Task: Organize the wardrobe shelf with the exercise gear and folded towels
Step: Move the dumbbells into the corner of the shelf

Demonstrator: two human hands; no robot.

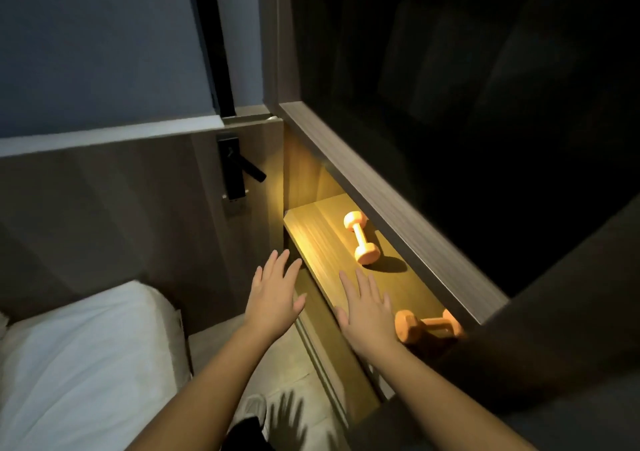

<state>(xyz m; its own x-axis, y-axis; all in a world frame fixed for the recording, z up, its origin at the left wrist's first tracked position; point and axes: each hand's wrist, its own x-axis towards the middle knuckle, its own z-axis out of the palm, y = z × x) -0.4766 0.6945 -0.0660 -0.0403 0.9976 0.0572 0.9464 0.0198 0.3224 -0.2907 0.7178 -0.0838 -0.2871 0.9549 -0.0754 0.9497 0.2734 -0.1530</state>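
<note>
A lit wooden wardrobe shelf point(322, 243) runs from the centre toward the lower right. One orange dumbbell point(362, 237) lies on it near the back. A second orange dumbbell point(426, 326) lies further right, partly hidden by the dark wardrobe door. My right hand point(365, 307) is flat with straight fingers over the shelf's front part, just left of the second dumbbell. My left hand point(275, 289) hovers open in front of the shelf's edge, holding nothing. No towels are in view.
A dark wardrobe door point(571, 329) covers the right side. Above the shelf runs a grey wooden rail point(381, 194). A door with a black handle point(239, 168) stands at the left. White bedding point(79, 353) lies at the lower left. My shoe point(252, 412) shows on the floor.
</note>
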